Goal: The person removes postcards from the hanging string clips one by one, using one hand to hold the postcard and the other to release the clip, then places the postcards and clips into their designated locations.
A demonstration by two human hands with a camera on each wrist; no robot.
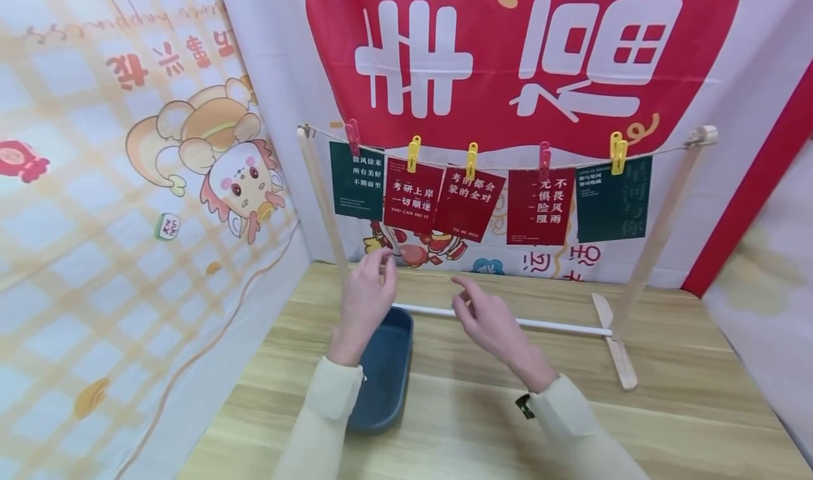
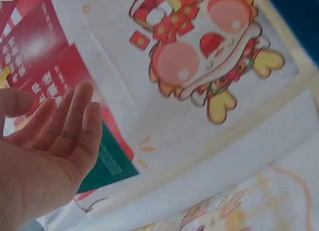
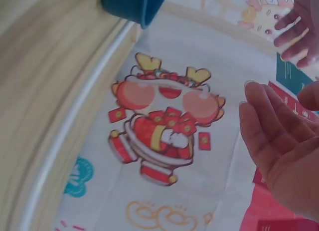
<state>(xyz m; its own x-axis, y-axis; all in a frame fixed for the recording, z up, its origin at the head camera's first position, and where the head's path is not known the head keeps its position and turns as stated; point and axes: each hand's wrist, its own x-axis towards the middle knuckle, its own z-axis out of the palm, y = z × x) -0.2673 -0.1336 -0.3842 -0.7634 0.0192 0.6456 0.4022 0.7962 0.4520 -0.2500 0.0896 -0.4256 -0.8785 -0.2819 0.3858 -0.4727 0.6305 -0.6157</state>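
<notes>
Two green and three red printed cards hang from a thin string, pinned by small clothespins. My left hand is raised over the far end of a dark blue tray, below the left green card and the red card beside it. My right hand hovers over the white rod, below the tilted red card. Fingers on both hands are loosely bent and hold nothing. A yellow clothespin clips the tilted card; a pink clothespin holds the red card to its right.
The string runs between two wooden posts, the right post standing on a crosswise foot. A white rod joins them low down. Printed cloth covers the wall behind and at the left. Everything stands on a wood-grain table.
</notes>
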